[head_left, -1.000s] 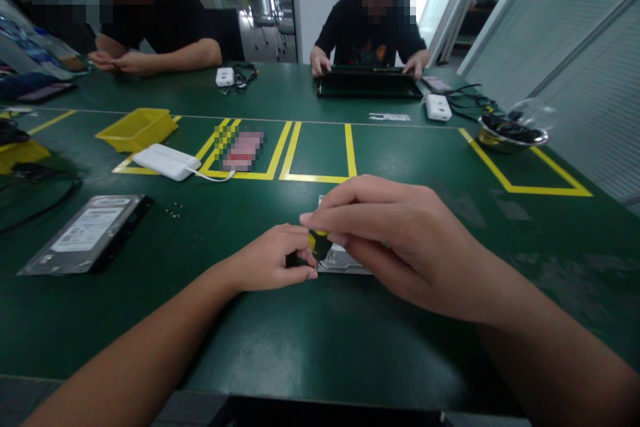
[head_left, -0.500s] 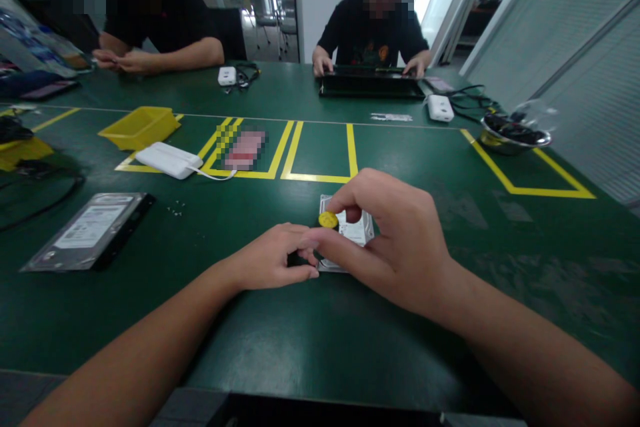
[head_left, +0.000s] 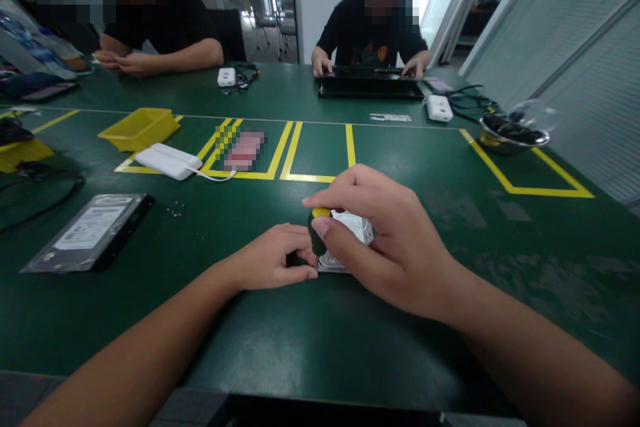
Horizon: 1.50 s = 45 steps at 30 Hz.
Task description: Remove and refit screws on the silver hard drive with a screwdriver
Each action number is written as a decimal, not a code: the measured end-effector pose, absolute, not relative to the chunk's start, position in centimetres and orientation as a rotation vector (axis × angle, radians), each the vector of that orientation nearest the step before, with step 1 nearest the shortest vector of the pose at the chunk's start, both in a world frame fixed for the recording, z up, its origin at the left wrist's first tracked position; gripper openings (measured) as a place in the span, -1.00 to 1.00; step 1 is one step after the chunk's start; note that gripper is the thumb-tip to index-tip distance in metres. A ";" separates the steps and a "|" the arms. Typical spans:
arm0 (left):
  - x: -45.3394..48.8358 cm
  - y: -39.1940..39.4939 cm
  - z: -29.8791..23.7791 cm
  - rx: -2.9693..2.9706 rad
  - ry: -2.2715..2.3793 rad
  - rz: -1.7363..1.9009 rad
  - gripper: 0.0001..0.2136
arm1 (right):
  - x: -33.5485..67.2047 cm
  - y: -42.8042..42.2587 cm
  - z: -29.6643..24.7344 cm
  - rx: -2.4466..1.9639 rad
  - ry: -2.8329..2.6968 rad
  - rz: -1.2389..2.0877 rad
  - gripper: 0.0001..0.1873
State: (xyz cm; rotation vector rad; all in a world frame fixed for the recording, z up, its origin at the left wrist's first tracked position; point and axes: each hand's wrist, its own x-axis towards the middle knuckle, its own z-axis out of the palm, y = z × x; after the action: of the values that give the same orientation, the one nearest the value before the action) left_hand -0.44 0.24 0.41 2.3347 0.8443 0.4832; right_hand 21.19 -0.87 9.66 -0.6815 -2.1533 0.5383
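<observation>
A small silver hard drive [head_left: 356,230] lies on the green table [head_left: 310,340] right in front of me. My right hand [head_left: 380,240] is closed round a black screwdriver with a yellow cap [head_left: 318,227], held upright over the drive's near left corner. My left hand [head_left: 273,259] is closed beside that corner, its fingertips pinched at the tool's lower end. The screwdriver's tip is hidden by my fingers.
A second hard drive [head_left: 87,230] lies at the left with several tiny screws [head_left: 175,209] beside it. Farther back are a yellow tray [head_left: 139,127], a white box with a cable [head_left: 167,161], yellow taped squares [head_left: 320,153] and a metal bowl [head_left: 514,132]. Two people sit across the table.
My right hand's fingers have turned round the screwdriver's handle, from covering its cap to baring it and closing over it again. My left hand has stayed in place.
</observation>
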 end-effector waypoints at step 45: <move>-0.3 0.0 0.6 2.371 0.891 0.488 -0.86 | 22.3 -0.6 11.0 -0.595 -2.258 0.561 -0.89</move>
State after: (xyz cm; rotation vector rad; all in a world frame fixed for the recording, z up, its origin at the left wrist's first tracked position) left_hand -0.35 0.01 0.60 2.3705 0.8907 0.4876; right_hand 22.26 -0.55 10.98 -0.5954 -2.2576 0.5611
